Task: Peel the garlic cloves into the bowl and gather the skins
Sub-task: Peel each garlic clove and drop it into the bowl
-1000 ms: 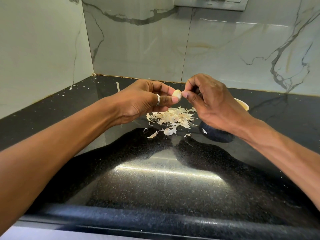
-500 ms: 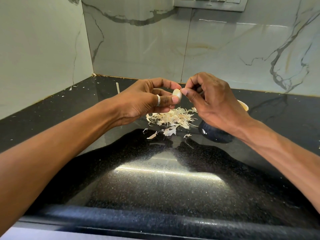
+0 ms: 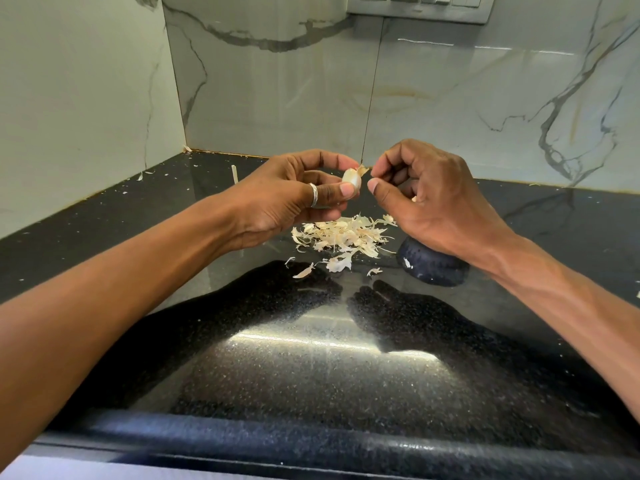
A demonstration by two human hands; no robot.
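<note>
My left hand, with a ring on one finger, pinches a pale garlic clove between thumb and fingertips above the counter. A flap of skin sticks out from the clove's top toward my right hand. That hand's fingers are curled, its fingertips at the flap and its thumb just beside the clove. Below the hands lies a pile of garlic skins on the black counter. The dark bowl stands right of the pile, mostly hidden under my right wrist.
The black speckled counter runs into a corner of marble-patterned wall tiles. Small skin scraps lie scattered at the back left, and a thin pale stick lies near the back wall. A switch panel hangs above.
Both hands rose slightly. The right hand drew a little away from the clove, and a flap of skin now stands out from the clove's top.
</note>
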